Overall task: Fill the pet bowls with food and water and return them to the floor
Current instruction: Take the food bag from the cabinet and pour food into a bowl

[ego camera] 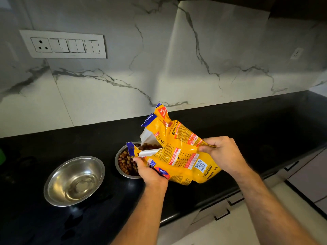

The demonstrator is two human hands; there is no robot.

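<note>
Over the front half of the black stone bench (pixel 247 121), both hands clamped on a crinkled yellow plastic pet-food bag with blue torn top and red label panels (pixel 178 152). Left hand (pixel 150 172) gripping the bag's lower near edge just below the torn mouth, thumb uppermost. Right hand (pixel 224 154) pinching the bag's far end in a curled fist, lifting that end so the bag lies tipped with its mouth toward the left. Hands apart, one at each end of the bag. Directly beneath the open mouth, a round stainless-steel bowl (pixel 122 171) standing on the bench, partly hidden by the bag and left hand, holding a heap of brown round kibble pieces (pixel 126 161); more kibble visible inside the mouth. Farther left and well apart, a second, larger-looking round stainless-steel bowl (pixel 75 180), upright on the bench, shiny inside, contents hard to tell. Behind the bench, a white marble-patterned wall with grey veins (pixel 141 68) carrying a white switch panel with one socket (pixel 64 44) at upper left. Below the bench's front edge on the right, pale cabinet drawers with dark handles (pixel 235 200).
</note>
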